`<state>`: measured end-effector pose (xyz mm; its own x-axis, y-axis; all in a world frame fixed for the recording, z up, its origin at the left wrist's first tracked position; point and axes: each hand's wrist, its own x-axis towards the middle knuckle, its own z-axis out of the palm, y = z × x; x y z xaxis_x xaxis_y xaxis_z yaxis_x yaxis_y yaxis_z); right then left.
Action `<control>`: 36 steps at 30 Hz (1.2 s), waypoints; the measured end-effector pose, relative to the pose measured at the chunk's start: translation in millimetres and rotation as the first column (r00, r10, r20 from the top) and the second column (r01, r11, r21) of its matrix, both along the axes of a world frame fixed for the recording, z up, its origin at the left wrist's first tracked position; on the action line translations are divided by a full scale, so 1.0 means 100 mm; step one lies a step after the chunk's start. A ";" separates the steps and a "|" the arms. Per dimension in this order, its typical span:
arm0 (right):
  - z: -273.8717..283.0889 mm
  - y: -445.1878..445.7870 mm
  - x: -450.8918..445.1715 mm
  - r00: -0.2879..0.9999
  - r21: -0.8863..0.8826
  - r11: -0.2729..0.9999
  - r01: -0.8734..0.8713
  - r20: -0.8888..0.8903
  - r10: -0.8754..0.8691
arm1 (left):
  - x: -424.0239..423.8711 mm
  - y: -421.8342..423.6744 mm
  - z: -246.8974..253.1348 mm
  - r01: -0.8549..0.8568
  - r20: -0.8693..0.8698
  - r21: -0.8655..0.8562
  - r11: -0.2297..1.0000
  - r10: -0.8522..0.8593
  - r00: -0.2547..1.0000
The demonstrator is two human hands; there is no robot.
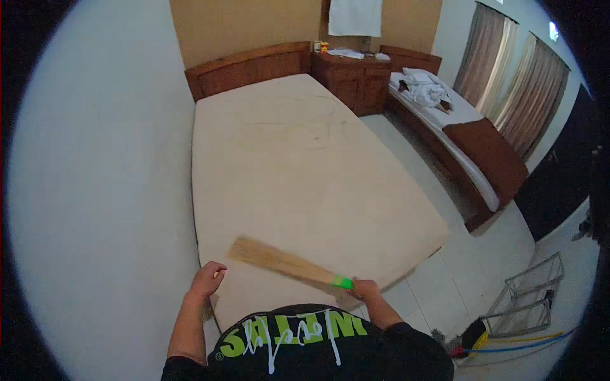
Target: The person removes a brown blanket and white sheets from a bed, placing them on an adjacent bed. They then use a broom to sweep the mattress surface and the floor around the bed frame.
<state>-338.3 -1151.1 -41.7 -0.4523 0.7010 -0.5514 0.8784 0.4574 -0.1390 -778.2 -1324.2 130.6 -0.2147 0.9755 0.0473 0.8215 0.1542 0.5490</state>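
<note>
My right hand [365,289] grips the short handle of a straw bed broom [281,262] by its bright green band. The broom's bristles point left over the foot end of a bare cream mattress [305,190]; blur hides whether they touch it. My left hand [208,279] is at the mattress's lower left corner, near the wall, with loosely bent fingers and nothing seen in it. Faint stains and creases mark the mattress toward the wooden headboard [248,69].
A white wall [105,190] runs along the mattress's left side. Between the beds stands a wooden cabinet [352,81] with small items on top. A second bed [467,112] carries crumpled white bedding [424,88] and a brown runner [491,152]. Metal-framed racks [519,314] and cleaning tools stand at lower right.
</note>
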 end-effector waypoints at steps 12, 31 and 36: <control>0.34 0.65 -1.07 0.850 0.147 0.869 0.473 -0.337 -0.406 | -0.86 -0.68 1.63 -0.257 -0.464 -0.059 0.965 0.201 0.862; 0.18 0.93 -2.78 0.879 0.054 0.938 0.343 -0.370 -0.301 | -1.16 -0.58 1.50 -0.360 -0.547 -0.363 0.859 0.116 0.829; 0.44 0.58 -2.98 0.980 -0.043 0.986 -0.163 -0.121 0.156 | -1.11 -0.61 1.54 -0.368 -0.593 -0.346 0.863 0.103 0.798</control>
<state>-636.5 -1092.7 2.0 -0.6193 0.5865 -0.5220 0.7710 0.5798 -0.2634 -889.0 -1385.3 284.9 -0.5079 0.8433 -0.1759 0.8608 0.4889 -0.1417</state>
